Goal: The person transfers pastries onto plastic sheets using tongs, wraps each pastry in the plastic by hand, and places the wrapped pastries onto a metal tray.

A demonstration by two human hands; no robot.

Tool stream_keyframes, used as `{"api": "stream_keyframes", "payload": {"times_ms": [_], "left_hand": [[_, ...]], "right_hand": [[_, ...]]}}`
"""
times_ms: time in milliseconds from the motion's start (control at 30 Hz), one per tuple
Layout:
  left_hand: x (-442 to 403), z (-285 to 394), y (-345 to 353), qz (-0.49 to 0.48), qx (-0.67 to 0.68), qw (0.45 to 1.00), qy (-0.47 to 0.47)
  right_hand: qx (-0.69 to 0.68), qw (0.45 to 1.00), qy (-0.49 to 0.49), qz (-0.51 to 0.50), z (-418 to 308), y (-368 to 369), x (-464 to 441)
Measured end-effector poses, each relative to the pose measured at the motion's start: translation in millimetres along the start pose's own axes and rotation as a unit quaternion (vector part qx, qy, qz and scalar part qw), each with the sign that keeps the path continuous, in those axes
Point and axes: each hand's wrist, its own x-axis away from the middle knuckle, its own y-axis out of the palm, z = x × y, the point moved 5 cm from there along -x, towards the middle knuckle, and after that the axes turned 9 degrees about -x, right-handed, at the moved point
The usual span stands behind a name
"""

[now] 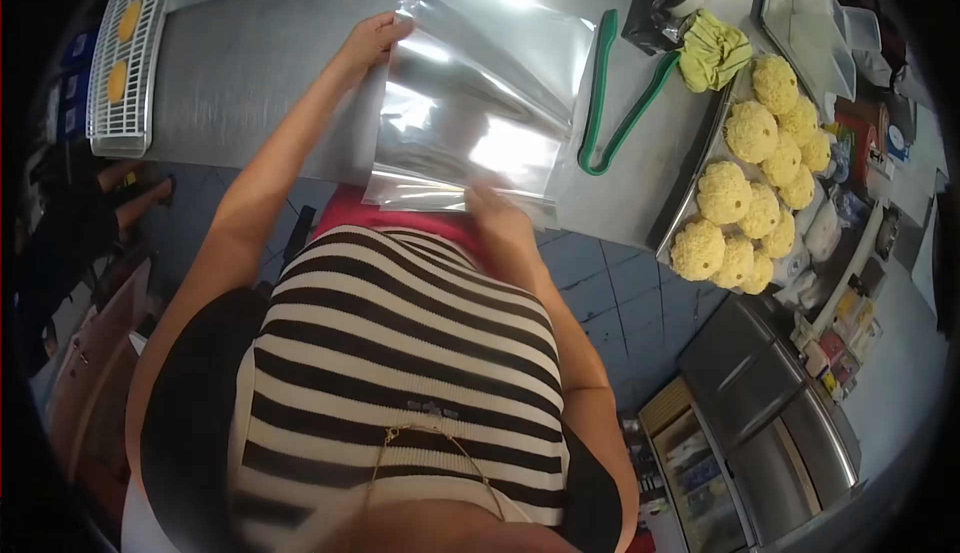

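A large clear plastic bag [470, 103], shiny and flat, lies on the steel table and reaches its near edge; it may be several layers, I cannot tell. My left hand [375, 39] has its fingers closed on the bag's far left corner. At the bag's near edge is my right hand [500, 221], its fingertips blurred against the plastic, so their grip is unclear. Green tongs [612, 118] lie spread just right of the bag. Beside them sit a crumpled yellow-green cloth [715, 51] and a black box-like object [655, 8].
On the right, a tray [668, 238] holds several round, crumb-coated yellow pieces [752, 131]. A white wire rack [122, 118] with orange-yellow pieces stands at the far left of the steel table [240, 63]. Another person [70, 203] is partly visible at left. A metal refrigerator [760, 403] stands lower right.
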Motion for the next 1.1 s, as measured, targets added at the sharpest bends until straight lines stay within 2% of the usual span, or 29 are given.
{"api": "stream_keyframes", "payload": {"times_ms": [67, 100, 267, 367, 400, 500, 533, 633, 700, 767, 900, 1033, 1100], "left_hand": [[4.0, -10.7, 25.0, 0.014, 0.041, 0.995, 0.095], [-5.8, 17.1, -23.1, 0.053, 0.019, 0.983, 0.176], [-0.4, 15.3, 5.0, 0.059, 0.113, 0.966, 0.225], [1.3, 33.0, 13.4, 0.111, 0.164, 0.939, 0.280], [-7.7, 29.5, 10.5, 0.105, 0.165, 0.940, 0.279], [-39.3, 4.6, -12.5, 0.009, 0.053, 0.976, 0.213], [-41.8, 3.8, -15.5, 0.011, 0.050, 0.976, 0.214], [-27.2, 12.6, -12.4, 0.111, -0.004, 0.978, 0.176], [-26.5, 9.6, -14.2, 0.119, -0.024, 0.977, 0.173], [-26.9, 9.9, -15.5, 0.132, -0.058, 0.973, 0.178], [-19.5, 9.7, -19.6, 0.113, -0.080, 0.977, 0.164], [-18.2, 6.5, -19.5, 0.157, -0.056, 0.967, 0.190], [-23.4, 3.0, -22.2, 0.163, -0.055, 0.968, 0.185]], "right_hand": [[0.000, 1.000, -0.012, 0.015, -4.5, -11.6, 23.7], [-0.016, 0.996, -0.067, 0.059, -15.8, -2.4, -24.9], [0.020, 0.993, -0.091, 0.069, -11.2, -23.3, -11.0], [0.031, 0.991, -0.089, 0.092, -4.5, -31.2, -17.3], [0.032, 0.991, -0.084, 0.095, -0.1, -29.2, -17.5], [0.033, 0.988, -0.093, 0.116, 5.9, -14.2, -18.9], [0.031, 0.988, -0.095, 0.117, 7.5, -18.5, -22.1], [-0.202, 0.979, 0.002, 0.016, 13.1, -61.2, -29.4], [-0.177, 0.965, 0.083, 0.175, 41.2, -112.9, -39.7], [-0.092, 0.911, 0.095, 0.390, 64.4, -157.4, -49.8], [0.002, 0.886, 0.085, 0.456, 92.8, -150.8, -75.3], [-0.025, 0.892, 0.158, 0.424, 117.5, -141.2, -56.5], [-0.027, 0.900, 0.225, 0.372, 130.8, -144.2, -42.1]]}}
